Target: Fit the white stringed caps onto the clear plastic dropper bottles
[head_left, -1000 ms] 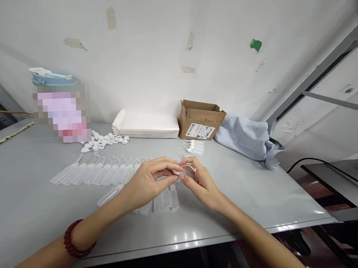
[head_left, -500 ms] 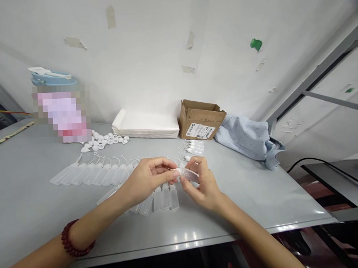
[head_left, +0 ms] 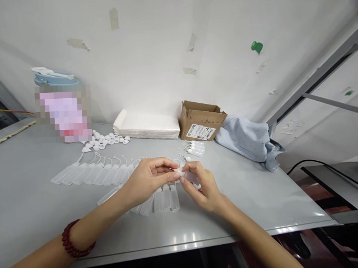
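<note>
My right hand [head_left: 202, 186] holds a small clear plastic bottle [head_left: 190, 176] above the grey table [head_left: 33, 203]. My left hand [head_left: 148, 178] pinches the white cap [head_left: 177, 172] at the bottle's mouth, fingers closed. Both hands meet over the table's middle. Just below them lie a few clear bottles [head_left: 165, 198] side by side. A longer row of clear bottles with curved white tips [head_left: 93, 173] lies to the left. A red bead bracelet [head_left: 73, 239] is on my left wrist.
Loose white caps [head_left: 103, 140] lie near a blurred pink object [head_left: 63, 113]. A stack of white sheets [head_left: 147, 127], an open cardboard box [head_left: 200, 120] and a blue cloth [head_left: 247, 141] line the back wall. A few capped bottles [head_left: 194, 148] sit before the box.
My hands stayed together on the bottle and cap, shifting only slightly; the bottle in my right hand tilted a little. The view moved down a touch.
</note>
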A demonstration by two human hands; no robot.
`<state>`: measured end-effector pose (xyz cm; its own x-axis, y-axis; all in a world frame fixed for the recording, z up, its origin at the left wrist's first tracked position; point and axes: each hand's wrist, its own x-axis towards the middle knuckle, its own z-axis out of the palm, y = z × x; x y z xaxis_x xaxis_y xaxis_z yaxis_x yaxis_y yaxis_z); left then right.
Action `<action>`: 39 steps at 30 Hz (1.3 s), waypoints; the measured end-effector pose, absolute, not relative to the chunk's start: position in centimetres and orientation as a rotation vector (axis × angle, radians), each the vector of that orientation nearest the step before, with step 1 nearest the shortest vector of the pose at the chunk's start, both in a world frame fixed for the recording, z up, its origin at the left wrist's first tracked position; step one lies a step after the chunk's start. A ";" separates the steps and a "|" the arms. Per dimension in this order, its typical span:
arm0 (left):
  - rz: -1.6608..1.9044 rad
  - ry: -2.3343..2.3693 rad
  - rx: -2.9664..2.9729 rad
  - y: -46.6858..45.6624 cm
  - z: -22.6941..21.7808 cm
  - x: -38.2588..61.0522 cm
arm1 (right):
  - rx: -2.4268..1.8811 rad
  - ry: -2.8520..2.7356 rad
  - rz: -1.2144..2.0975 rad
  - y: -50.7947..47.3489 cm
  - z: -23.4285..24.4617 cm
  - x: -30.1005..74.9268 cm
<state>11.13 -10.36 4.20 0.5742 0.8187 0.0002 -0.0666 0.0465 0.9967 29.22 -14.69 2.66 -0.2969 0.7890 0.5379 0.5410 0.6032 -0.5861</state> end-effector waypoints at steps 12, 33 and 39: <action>0.804 0.761 1.397 -10.4 4.3 11.3 | -1.029 -1.999 0.236 -14.7 2.5 29.0; 0.831 0.807 1.690 -10.5 4.8 10.9 | -1.031 -1.955 0.511 -14.6 2.2 28.8; 0.713 0.855 1.613 -10.3 5.1 11.1 | -1.015 -2.011 0.389 -14.6 1.8 28.9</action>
<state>11.09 -10.29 5.09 0.5549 0.8319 0.0094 0.1584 -0.1167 0.9805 28.91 -14.58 1.83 -0.3289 0.7754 0.5390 0.5183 0.6253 -0.5834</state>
